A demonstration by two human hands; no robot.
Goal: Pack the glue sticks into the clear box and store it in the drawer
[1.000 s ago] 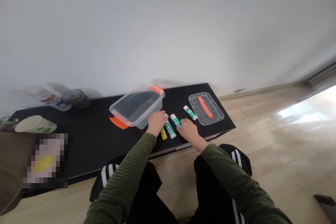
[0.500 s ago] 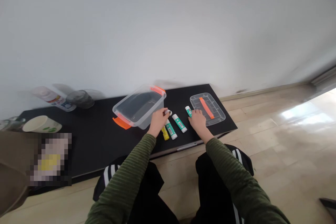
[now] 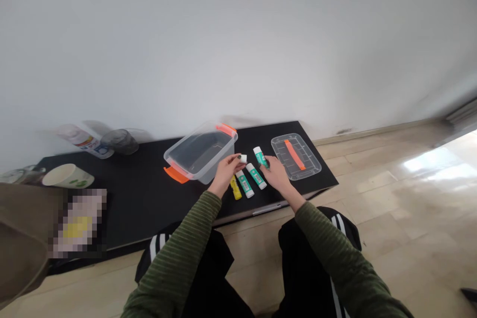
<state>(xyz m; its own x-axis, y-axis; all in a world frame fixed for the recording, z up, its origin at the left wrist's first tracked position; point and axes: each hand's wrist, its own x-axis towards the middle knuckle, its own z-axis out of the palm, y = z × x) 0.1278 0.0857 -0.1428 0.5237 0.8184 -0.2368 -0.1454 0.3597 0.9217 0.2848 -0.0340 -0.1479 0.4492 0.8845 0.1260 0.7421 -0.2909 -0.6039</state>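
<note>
Between the fingertips of my left hand (image 3: 224,174) is a small white cap (image 3: 243,158), held just above the table beside the clear box. My right hand (image 3: 275,173) is closed round a green-and-white glue stick (image 3: 260,155), its white end pointing away from me. Two more glue sticks lie between my hands: one green glue stick (image 3: 257,177) nearer the right hand, another green glue stick (image 3: 245,185) closer to the left. Alongside that one rests a yellow tube (image 3: 235,189), partly hidden by my left hand.
An open clear box (image 3: 219,161) with orange handles stands left of my hands. Its clear lid (image 3: 307,161) lies at the right. Further left on the black table (image 3: 137,208) are a paper cup (image 3: 69,176), a spray can (image 3: 87,142) and a dark glass jar (image 3: 119,141).
My right hand has moved left with the glue stick, bringing it closer to my left hand. The white cap in my left hand has turned and shows more clearly.
</note>
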